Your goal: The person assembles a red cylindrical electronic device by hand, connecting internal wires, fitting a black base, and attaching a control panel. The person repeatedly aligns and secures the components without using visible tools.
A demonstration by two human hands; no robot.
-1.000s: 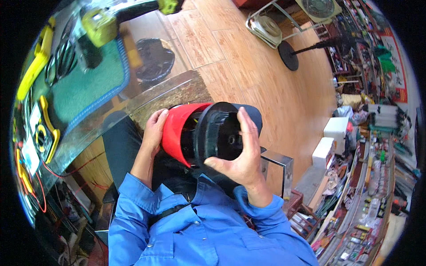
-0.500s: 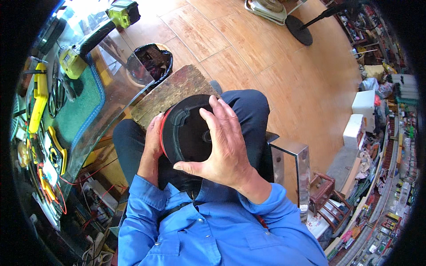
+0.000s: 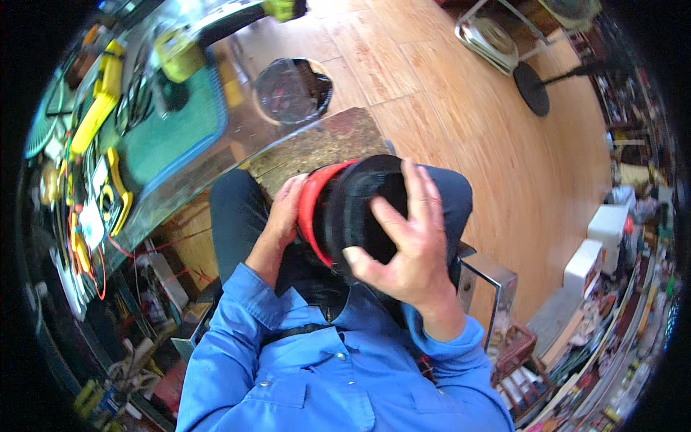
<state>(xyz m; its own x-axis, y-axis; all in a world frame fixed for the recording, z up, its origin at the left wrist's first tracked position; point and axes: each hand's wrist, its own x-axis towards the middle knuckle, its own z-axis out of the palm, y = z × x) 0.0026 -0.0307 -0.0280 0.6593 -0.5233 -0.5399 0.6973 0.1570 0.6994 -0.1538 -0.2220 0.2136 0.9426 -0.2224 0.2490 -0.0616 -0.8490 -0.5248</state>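
Above my lap is a round red-and-black thing (image 3: 337, 209), tilted so that its red side band (image 3: 309, 205) shows on the left. Its broad black face turns toward the right. My left hand (image 3: 286, 212) is closed around the red side. Across the black face reaches my right hand (image 3: 410, 252), thumb near the lower rim and fingers near the upper right rim, slightly blurred. It holds the black part by its edges. Whether the black part is separate from the red part I cannot tell. The undersides of my fingers are hidden.
A worn wooden board (image 3: 317, 147) lies just beyond my knees. Left of it is a glass-edged bench with a green mat (image 3: 173, 119), a yellow-green power tool (image 3: 176, 54) and several hand tools. A round bin (image 3: 294, 90) stands ahead; a metal-framed stool (image 3: 497, 288) is at right.
The round thing has tilted, and more of its red side now shows. Both hands have moved right in the picture with it. The whole view has shifted too.
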